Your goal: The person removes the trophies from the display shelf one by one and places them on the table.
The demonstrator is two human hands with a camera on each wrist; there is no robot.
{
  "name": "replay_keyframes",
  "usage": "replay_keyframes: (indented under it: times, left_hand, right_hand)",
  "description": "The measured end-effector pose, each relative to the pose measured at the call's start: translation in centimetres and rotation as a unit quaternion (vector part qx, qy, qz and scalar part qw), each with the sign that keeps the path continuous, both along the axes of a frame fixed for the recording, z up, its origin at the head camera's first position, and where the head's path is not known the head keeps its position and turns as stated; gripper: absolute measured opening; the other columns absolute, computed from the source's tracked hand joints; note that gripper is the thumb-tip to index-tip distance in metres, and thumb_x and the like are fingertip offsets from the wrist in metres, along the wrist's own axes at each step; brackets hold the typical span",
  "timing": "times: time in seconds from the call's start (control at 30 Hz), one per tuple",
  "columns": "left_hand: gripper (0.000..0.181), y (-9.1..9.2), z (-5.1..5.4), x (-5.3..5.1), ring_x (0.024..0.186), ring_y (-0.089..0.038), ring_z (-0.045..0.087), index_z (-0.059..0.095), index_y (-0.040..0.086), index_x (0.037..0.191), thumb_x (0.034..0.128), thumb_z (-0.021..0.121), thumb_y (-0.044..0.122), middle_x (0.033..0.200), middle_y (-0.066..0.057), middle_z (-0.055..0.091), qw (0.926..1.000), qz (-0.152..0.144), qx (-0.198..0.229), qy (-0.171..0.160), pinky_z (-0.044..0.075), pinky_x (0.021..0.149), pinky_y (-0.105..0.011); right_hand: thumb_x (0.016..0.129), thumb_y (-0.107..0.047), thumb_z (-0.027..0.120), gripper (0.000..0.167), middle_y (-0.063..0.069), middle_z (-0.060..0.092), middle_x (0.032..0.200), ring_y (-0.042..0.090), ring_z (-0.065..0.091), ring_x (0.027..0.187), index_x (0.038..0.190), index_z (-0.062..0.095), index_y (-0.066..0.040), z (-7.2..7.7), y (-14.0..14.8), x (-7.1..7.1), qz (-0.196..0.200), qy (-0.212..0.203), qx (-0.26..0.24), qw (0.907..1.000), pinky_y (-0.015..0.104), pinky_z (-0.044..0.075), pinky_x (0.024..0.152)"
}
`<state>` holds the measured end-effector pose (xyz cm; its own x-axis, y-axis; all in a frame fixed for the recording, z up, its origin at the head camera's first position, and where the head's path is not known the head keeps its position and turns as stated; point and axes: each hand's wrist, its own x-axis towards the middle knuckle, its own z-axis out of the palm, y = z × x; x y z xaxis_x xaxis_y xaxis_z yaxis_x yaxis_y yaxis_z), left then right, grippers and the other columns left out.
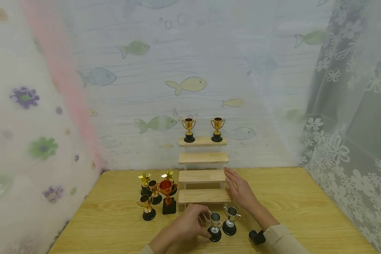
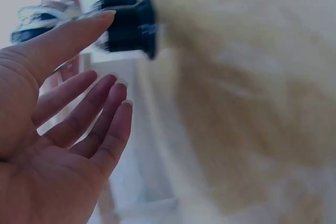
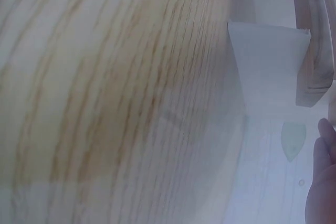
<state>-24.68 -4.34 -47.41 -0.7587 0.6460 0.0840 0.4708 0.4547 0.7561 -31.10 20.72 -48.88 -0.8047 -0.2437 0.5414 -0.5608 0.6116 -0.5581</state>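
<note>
My left hand [image 1: 192, 222] is beside a small silver trophy cup [image 1: 215, 220] with a black base. The thumb overlaps the black base [image 2: 131, 27] in the left wrist view; the other fingers stand apart from it, and whether the thumb touches cannot be told. A second silver trophy [image 1: 231, 216] stands just to the right. With fingers extended, my right hand [image 1: 242, 190] lies along the right side of a stepped wooden shelf [image 1: 201, 175], its fingertips at the third step from the top. Only part of that hand [image 3: 323, 182] shows in the right wrist view.
Two gold trophies, left [image 1: 188, 128] and right [image 1: 217, 127], stand on the top step. Left of the shelf are an orange-bronze trophy [image 1: 167, 192], smaller gold cups [image 1: 147, 205] and star-topped trophies [image 1: 145, 180]. A black object [image 1: 257, 237] lies by the right sleeve on the wooden table [image 1: 304, 211].
</note>
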Motion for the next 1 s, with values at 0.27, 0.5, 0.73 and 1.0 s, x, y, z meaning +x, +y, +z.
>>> replay_keyframes:
  times: [0.27, 0.5, 0.73, 1.0]
  left_hand:
    - [0.043, -1.1, 3.1, -0.1, 0.091, -0.010, 0.066, 0.073, 0.009, 0.112, 0.0734, 0.093, 0.009, 0.105, -0.003, 0.074, 0.9989, -0.008, -0.003, 0.045, 0.056, 0.081, -0.026]
    - [0.047, -1.7, 5.1, -0.1, 0.096, -0.021, 0.067, 0.070, 0.011, 0.119, 0.0771, 0.091, 0.011, 0.111, -0.003, 0.071, 0.9970, 0.007, 0.016, 0.075, 0.057, 0.083, -0.033]
    - [0.051, -1.8, 6.8, -0.5, 0.104, -0.027, 0.067, 0.067, 0.010, 0.128, 0.0822, 0.088, 0.017, 0.118, -0.004, 0.069, 0.9916, 0.065, 0.042, 0.103, 0.056, 0.090, -0.042]
    - [0.064, -1.7, 9.0, -2.1, 0.115, -0.033, 0.061, 0.059, 0.007, 0.140, 0.0834, 0.087, 0.020, 0.131, -0.012, 0.063, 0.9743, 0.147, 0.081, 0.150, 0.054, 0.092, -0.049]
  right_hand:
    - [0.111, -0.017, 0.046, 0.042, 0.022, 0.048, 0.153, 0.041, 0.044, 0.142, 0.144, 0.051, 0.008, 0.0, 0.0, -0.1, -0.002, 0.001, -0.002, 1.0000, 0.056, 0.036, 0.113]
    - [0.110, -0.017, 0.047, 0.043, 0.021, 0.047, 0.154, 0.041, 0.043, 0.142, 0.145, 0.051, 0.008, 0.0, 0.0, 0.1, -0.004, -0.001, 0.000, 1.0000, 0.057, 0.037, 0.112]
    - [0.110, -0.016, 0.047, 0.042, 0.022, 0.048, 0.153, 0.042, 0.044, 0.141, 0.144, 0.051, 0.009, -0.1, 0.0, 0.2, -0.002, -0.002, 0.003, 1.0000, 0.057, 0.037, 0.112]
    - [0.110, -0.016, 0.047, 0.043, 0.022, 0.047, 0.154, 0.042, 0.043, 0.141, 0.144, 0.051, 0.010, 0.1, 0.0, 0.2, 0.003, -0.003, -0.002, 1.0000, 0.058, 0.037, 0.112]
